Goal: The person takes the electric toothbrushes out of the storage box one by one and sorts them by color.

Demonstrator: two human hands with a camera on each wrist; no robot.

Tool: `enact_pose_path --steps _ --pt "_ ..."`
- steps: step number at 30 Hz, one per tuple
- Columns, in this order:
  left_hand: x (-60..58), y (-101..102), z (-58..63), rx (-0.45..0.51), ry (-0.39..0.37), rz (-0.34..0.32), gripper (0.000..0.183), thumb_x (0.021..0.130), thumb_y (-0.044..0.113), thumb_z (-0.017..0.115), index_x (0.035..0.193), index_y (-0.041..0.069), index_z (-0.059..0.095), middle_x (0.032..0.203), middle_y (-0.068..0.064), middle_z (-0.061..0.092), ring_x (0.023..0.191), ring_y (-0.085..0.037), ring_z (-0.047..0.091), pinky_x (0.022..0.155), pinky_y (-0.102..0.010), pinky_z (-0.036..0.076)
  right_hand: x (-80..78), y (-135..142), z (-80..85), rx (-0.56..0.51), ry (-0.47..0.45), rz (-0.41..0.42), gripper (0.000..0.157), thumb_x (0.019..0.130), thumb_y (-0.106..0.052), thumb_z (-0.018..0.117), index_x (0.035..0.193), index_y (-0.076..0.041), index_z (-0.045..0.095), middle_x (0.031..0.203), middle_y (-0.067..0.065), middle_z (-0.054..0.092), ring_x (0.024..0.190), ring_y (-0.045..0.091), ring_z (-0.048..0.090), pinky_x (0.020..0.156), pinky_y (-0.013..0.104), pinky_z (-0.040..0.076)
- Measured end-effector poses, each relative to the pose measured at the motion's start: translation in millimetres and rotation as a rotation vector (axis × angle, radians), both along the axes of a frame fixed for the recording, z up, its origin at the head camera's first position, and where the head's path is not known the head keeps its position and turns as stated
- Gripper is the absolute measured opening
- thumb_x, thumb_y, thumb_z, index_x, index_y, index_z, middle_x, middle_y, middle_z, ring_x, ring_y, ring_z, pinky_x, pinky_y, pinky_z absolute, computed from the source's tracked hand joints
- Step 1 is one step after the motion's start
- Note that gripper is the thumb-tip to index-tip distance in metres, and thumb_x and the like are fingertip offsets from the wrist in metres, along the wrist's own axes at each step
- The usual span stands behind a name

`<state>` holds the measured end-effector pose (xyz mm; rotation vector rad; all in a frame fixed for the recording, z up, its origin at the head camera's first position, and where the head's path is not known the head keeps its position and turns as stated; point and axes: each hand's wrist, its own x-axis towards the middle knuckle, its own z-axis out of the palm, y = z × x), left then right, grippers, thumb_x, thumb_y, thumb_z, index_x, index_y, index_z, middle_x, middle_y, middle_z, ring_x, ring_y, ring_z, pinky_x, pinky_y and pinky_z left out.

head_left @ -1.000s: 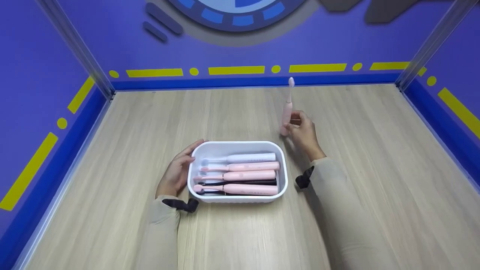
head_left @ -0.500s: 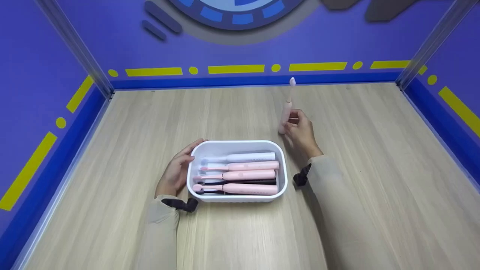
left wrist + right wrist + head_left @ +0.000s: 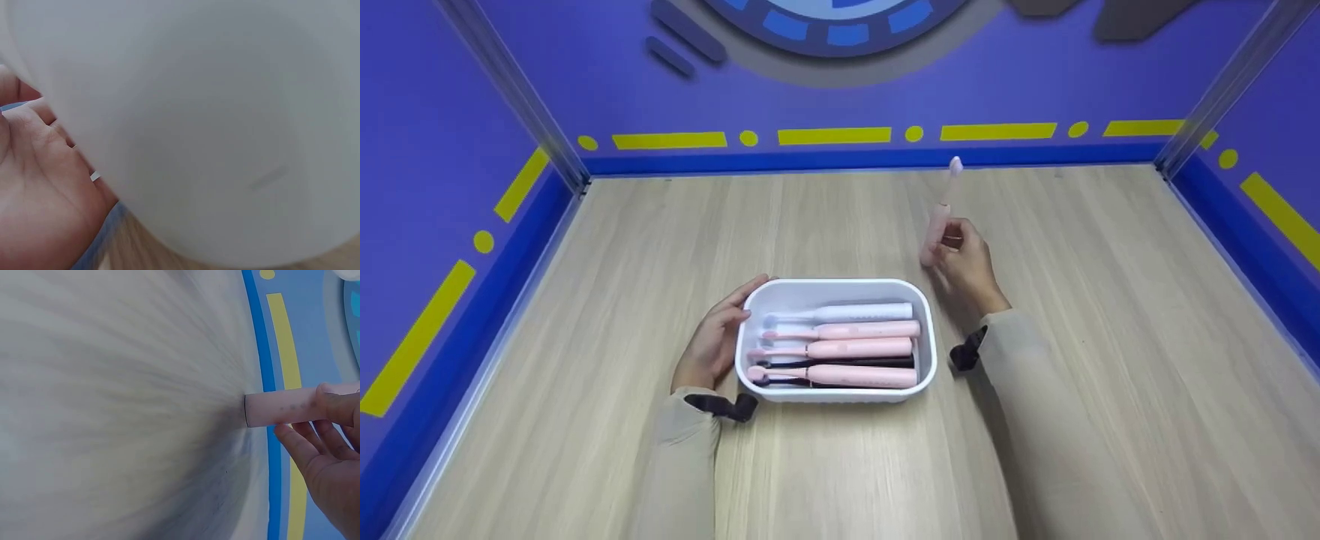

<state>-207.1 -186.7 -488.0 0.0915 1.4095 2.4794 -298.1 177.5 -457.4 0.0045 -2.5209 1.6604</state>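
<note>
My right hand (image 3: 966,262) pinches the handle of a pink electric toothbrush (image 3: 936,225), brush head up and leaning slightly right. Its base is at or just above the wooden table; the right wrist view shows the pink handle (image 3: 275,406) between thumb and fingers. My left hand (image 3: 712,341) grips the left end of a white plastic box (image 3: 840,397), thumb at the rim and fingers round the far corner. Inside lie a white electric toothbrush (image 3: 864,313), pink ones (image 3: 861,376) and partly hidden black ones (image 3: 885,362), heads left. The box wall (image 3: 214,124) fills most of the left wrist view.
The light wooden tabletop (image 3: 682,232) surrounds the box. Blue-purple panels with yellow marks, such as the back panel (image 3: 840,105), enclose its back and sides. Metal posts (image 3: 1215,90) stand at the back corners. Each wrist wears a black camera mount (image 3: 721,407).
The toothbrush in my right hand tilts slightly more to the right, its head shifting right. My left hand and the box keep their places.
</note>
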Motion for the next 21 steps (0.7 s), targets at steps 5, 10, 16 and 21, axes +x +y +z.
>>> enact_pose_path --steps 5,10,16,21 --pt "-0.3 -0.9 0.6 0.015 0.002 -0.023 0.061 0.089 -0.006 0.029 0.15 -0.001 0.026 0.154 -0.009 0.035 0.141 -0.021 0.03 0.117 -0.034 0.023 0.0 1.5 1.2 0.023 -0.006 0.008 0.038 0.089 0.007 0.052 0.127 0.005 0.048 0.123 0.021 0.056 0.118 0.031 0.053 0.103 0.039 0.043" --pt "-0.4 -0.9 0.2 0.029 -0.002 -0.026 0.062 0.089 -0.006 0.028 0.15 -0.002 0.024 0.152 -0.007 0.039 0.14 -0.02 0.031 0.114 -0.032 0.028 -0.5 2.6 0.4 0.017 -0.027 0.012 0.038 0.09 0.006 0.052 0.127 0.004 0.048 0.125 0.021 0.057 0.119 0.03 0.053 0.103 0.039 0.043" --pt "-0.5 -0.2 -0.1 0.029 -0.003 -0.016 0.062 0.088 -0.006 0.028 0.15 -0.002 0.026 0.153 -0.01 0.036 0.141 -0.022 0.031 0.117 -0.035 0.024 0.4 4.4 -1.2 -0.022 -0.058 0.012 0.041 0.091 0.001 0.057 0.131 0.002 0.049 0.127 0.018 0.057 0.119 0.027 0.053 0.104 0.037 0.042" --pt "-0.2 -0.5 0.1 0.019 -0.004 -0.02 0.061 0.088 -0.006 0.029 0.15 -0.001 0.027 0.151 -0.007 0.04 0.14 -0.021 0.032 0.114 -0.033 0.027 2.8 6.7 -0.5 -0.048 -0.058 0.018 0.046 0.091 -0.006 0.061 0.134 0.001 0.048 0.128 0.017 0.057 0.121 0.027 0.054 0.104 0.036 0.043"
